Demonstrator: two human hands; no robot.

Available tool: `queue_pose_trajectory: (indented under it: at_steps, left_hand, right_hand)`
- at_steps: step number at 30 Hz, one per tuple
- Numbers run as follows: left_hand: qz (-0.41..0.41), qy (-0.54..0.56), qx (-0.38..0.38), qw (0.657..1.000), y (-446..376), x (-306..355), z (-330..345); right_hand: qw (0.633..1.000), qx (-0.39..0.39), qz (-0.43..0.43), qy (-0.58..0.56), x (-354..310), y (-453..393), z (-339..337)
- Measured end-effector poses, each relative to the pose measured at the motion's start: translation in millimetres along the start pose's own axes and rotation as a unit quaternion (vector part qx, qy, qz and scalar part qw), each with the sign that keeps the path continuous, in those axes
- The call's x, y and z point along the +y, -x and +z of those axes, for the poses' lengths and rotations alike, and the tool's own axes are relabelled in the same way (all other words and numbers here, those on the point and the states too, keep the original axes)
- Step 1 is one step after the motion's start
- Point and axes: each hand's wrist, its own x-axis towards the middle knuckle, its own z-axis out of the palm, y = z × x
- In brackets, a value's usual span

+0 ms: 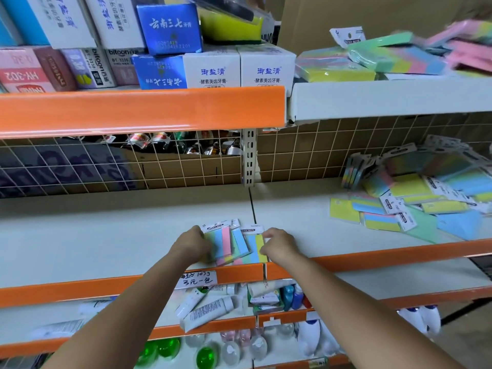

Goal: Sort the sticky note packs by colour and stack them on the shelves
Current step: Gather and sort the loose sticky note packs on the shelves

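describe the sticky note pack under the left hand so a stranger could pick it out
Find the middle shelf with its orange front edge. Two packs lie between the hands there; it is the left pack, under the left hand. Unlike its neighbour, it shows a pink strip.

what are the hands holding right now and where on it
Both hands are on the small fan of sticky note packs lying on the shelf: left hand at its left edge, right hand at its right edge.
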Motion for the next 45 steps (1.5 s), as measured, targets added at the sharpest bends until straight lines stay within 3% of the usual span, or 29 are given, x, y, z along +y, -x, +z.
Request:
queue_pose_trajectory:
  at_steps: [3,9,16,22,26,36,45]
  left_hand:
    - [-0.014,-0.029,0.005,0.999,1,1,-2]
    - [0.061,-0.064,0.035,0.995,5,12,5]
    - [0.118,-0.01,0.061,0.991,6,44,9]
    - [0.18,0.028,0.016,0.983,20,88,38]
    - [0.18,0.079,-0.02,0.98,28,121,63]
    - [0.19,0.147,-0.091,0.966,38,212,129]
    - [0.202,0.142,-0.062,0.967,29,276,164]
  right_hand:
    - [1.0,-0.015,-0.006,-0.006,-4,3,5]
    - [1.0,0.003,-0.008,-0.02,0,4,9]
    - [0.997,0.067,-0.008,-0.025,15,8,-15]
    - [0.992,0.103,0.005,-0.066,38,4,-56]
    - [0.992,0.111,0.011,-0.061,56,-1,-88]
    - [0.981,0.152,-0.002,0.122,119,-18,-184]
    - [0.973,0.172,-0.031,0.15,152,-53,-240]
